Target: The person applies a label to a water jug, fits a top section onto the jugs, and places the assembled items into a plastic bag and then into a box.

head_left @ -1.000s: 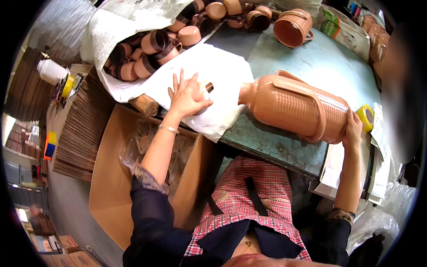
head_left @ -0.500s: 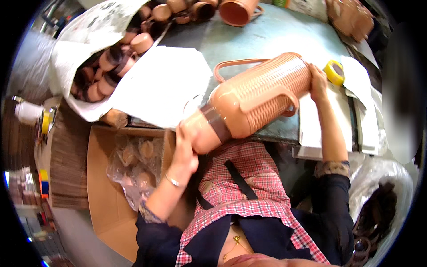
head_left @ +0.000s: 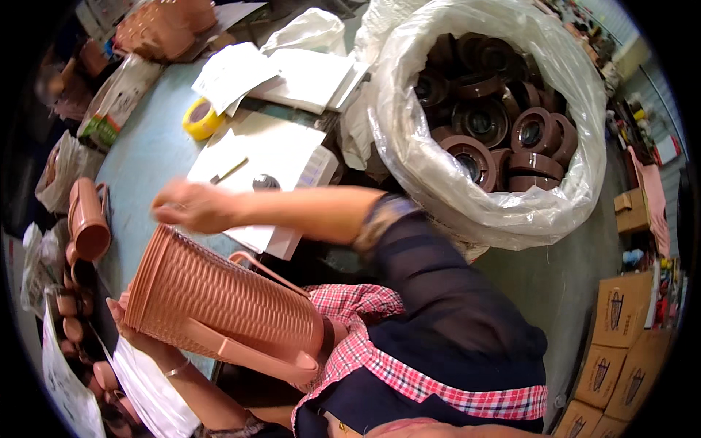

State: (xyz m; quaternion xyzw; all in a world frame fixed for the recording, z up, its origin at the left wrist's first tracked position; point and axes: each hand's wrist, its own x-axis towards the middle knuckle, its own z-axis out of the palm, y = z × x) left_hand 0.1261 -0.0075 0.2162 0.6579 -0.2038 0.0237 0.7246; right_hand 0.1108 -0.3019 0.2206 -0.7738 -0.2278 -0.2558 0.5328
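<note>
A salmon-coloured thermos jug (head_left: 226,306) with a basket-weave body and handles lies tilted across my front. Its brown-collared neck end is against my checked apron (head_left: 358,343), and its base end points up and left. Fingers of my left hand (head_left: 128,325) hold the rim of that base from below. My right hand (head_left: 193,208) is just above the base, smeared by motion; its fingers look curled, but whether they hold anything cannot be made out.
A plastic-lined bag (head_left: 394,131) full of brown rings (head_left: 537,131) stands at the far right. On the blue table (head_left: 153,109) are yellow tape (head_left: 202,119), papers (head_left: 255,146) and a knife-like tool (head_left: 230,170). Another jug (head_left: 89,219) lies left. Cartons (head_left: 621,310) are stacked right.
The view has swung to the right. My left hand has gone from the cap end to the base, and my right hand has come off the base. The jug's neck now leans on my apron.
</note>
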